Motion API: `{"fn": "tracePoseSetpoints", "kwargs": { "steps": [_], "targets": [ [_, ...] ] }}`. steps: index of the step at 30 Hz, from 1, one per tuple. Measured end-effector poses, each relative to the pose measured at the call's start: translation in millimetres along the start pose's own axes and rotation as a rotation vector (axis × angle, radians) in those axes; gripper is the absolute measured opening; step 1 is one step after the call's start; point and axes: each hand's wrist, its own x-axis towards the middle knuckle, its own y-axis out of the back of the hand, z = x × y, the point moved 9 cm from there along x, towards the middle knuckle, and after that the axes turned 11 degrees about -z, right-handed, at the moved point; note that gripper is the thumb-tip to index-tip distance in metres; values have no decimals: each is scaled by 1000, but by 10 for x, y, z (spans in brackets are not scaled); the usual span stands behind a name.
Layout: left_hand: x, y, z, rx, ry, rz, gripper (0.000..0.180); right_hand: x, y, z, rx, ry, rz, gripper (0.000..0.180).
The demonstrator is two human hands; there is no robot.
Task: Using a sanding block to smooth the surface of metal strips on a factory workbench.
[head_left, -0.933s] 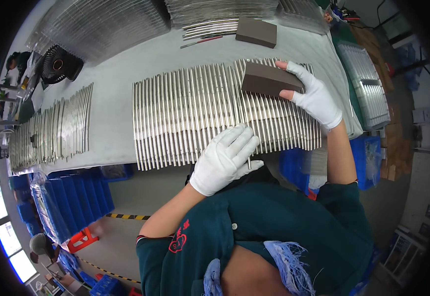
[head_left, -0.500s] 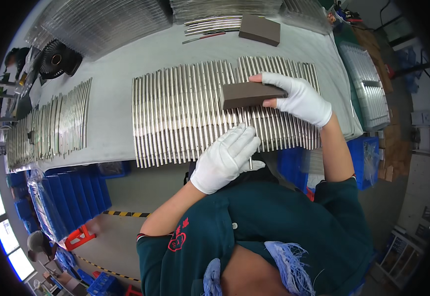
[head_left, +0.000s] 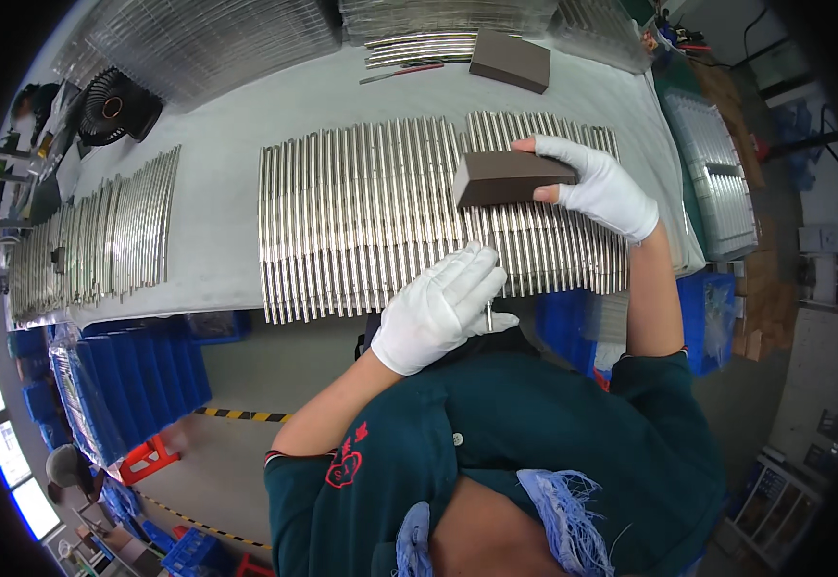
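In right hand (head_left: pixel 609 194), brown block (head_left: pixel 507 181)

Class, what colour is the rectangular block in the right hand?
The rectangular block is dark brown; head view.

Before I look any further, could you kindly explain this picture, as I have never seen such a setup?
There is no machine here: a person works with two gloved hands, seen from a fisheye camera on their head, looking down. Picture left is the person's left.

The right hand grips a brown block over a wide row of metal rods. The left hand is at the row's near edge; a rod end shows between its fingers and thumb. The table also bears another group of rods at left and a second brown block farther back.
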Motion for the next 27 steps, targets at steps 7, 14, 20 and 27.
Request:
{"fn": "tracePoseSetpoints", "kwargs": {
  "steps": [7, 14, 20, 27],
  "targets": [
    [-33, -56, -40, 6, 8, -31, 59, -83, 131, -24, -105, -59, -37, 53],
    [69, -24, 28, 127, 5, -123, 61, -737, 1068, 1, -208, 273, 886, 64],
    [89, -120, 4, 103, 64, -293, 72, -874, 1244, 317, -228, 301, 1092, 64],
    [127, -266, -20, 263, 87, -345, 73, -810, 1180, 309, -253, 350, 1051, 63]
  ]
}}
